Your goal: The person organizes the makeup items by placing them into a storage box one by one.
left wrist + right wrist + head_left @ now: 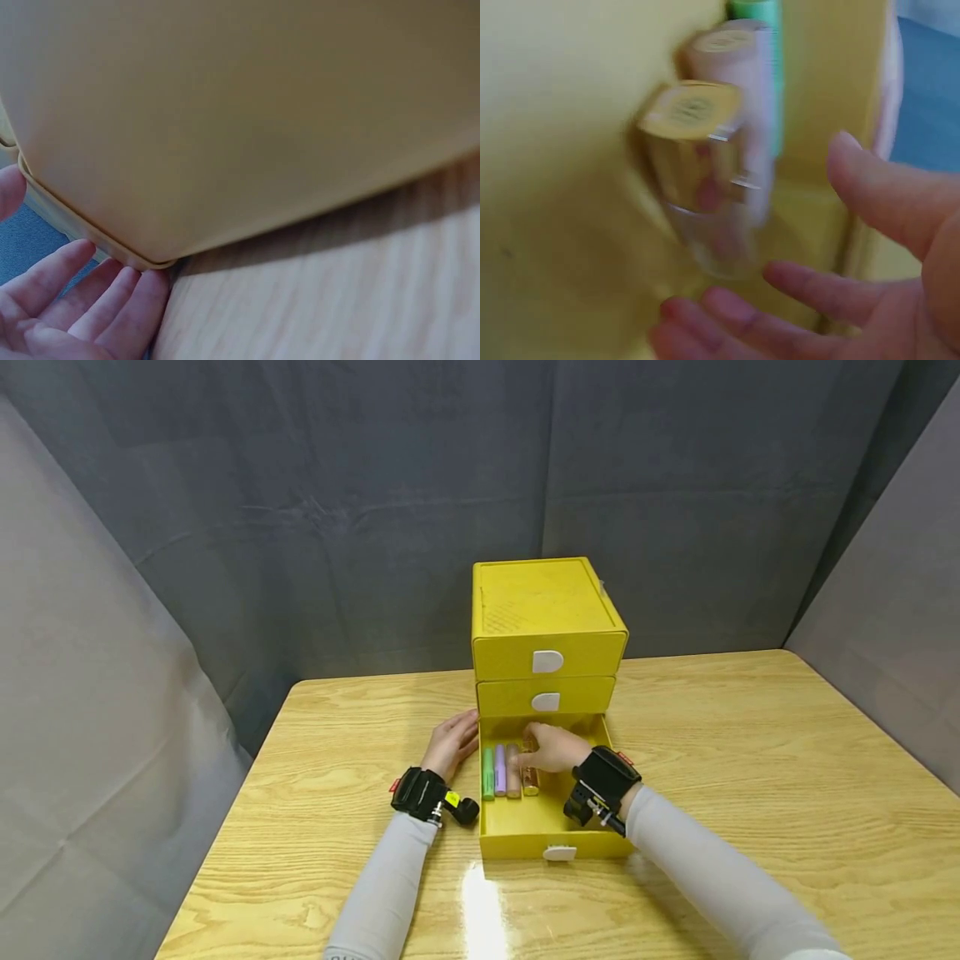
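Observation:
A yellow drawer cabinet (536,597) stands on the table, its bottom drawer (517,848) pulled out. Inside, a green tube (488,774), a purple tube (500,770), a pinkish tube (513,774) and a gold-ended lipstick-like tube (530,783) lie side by side along the left. My right hand (553,748) reaches into the drawer beside the gold-ended tube; in the right wrist view its fingers are spread, apart from that tube. With fingertips at the cabinet's lower edge, my left hand (82,307) touches its left side, beside the drawer.
Two upper drawers with white handles (547,662) are closed. The wooden table (750,777) extends to both sides of the cabinet. Dark grey cloth (375,527) hangs behind it, with paler cloth at left and right.

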`<action>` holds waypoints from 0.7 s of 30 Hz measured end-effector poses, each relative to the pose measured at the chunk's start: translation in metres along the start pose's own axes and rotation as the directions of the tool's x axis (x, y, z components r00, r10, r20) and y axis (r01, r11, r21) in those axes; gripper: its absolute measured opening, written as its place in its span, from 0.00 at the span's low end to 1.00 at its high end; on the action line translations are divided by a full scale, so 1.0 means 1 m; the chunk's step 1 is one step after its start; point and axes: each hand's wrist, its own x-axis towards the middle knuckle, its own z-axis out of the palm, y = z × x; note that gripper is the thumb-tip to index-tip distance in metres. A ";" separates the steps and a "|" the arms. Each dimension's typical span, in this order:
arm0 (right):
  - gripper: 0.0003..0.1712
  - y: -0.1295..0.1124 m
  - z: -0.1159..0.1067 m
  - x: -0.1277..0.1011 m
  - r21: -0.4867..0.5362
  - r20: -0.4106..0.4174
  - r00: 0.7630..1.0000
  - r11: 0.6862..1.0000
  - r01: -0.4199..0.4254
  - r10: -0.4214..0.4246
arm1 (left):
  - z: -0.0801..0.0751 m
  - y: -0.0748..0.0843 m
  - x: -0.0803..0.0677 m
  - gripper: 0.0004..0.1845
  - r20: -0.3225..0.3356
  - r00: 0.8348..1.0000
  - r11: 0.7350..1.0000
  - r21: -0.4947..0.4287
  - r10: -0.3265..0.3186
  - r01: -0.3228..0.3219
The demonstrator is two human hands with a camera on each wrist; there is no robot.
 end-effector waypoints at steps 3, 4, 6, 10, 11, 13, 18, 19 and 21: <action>0.35 -0.009 -0.012 -0.012 -0.029 0.045 0.998 0.998 0.053 -0.051 | 0.000 0.000 0.000 0.26 -0.009 1.000 1.000 -0.003 -0.002 0.002; 0.36 -0.012 -0.017 -0.016 -0.032 0.058 0.996 0.997 0.073 -0.071 | 0.000 0.000 0.000 0.26 -0.011 1.000 1.000 -0.004 -0.001 0.001; 0.38 -0.017 -0.024 -0.025 -0.031 0.080 0.991 0.993 0.111 -0.109 | 0.001 0.001 0.000 0.26 -0.013 1.000 1.000 -0.006 0.001 -0.001; 0.39 -0.024 -0.035 -0.044 -0.051 0.085 0.971 0.973 0.226 -0.221 | 0.001 0.001 -0.001 0.26 -0.012 1.000 1.000 -0.002 0.007 -0.007; 0.39 -0.026 -0.037 -0.049 -0.058 0.082 0.964 0.965 0.256 -0.251 | 0.001 0.001 -0.001 0.26 -0.012 1.000 1.000 -0.004 0.007 -0.007; 0.38 -0.029 -0.038 -0.059 -0.087 0.060 0.948 0.944 0.317 -0.313 | 0.001 0.000 0.000 0.27 -0.009 1.000 1.000 -0.005 0.010 -0.010; 0.36 -0.035 -0.036 -0.080 -0.179 -0.046 0.896 0.886 0.428 -0.442 | 0.000 -0.001 0.000 0.27 -0.009 1.000 1.000 -0.008 0.011 -0.012; 0.36 -0.035 -0.035 -0.084 -0.204 -0.066 0.881 0.871 0.447 -0.468 | 0.000 -0.001 0.000 0.27 -0.010 1.000 1.000 -0.005 0.010 -0.010; 0.34 -0.034 -0.033 -0.091 -0.247 -0.101 0.849 0.839 0.484 -0.519 | 0.000 -0.002 0.001 0.27 -0.010 1.000 1.000 0.004 0.006 -0.006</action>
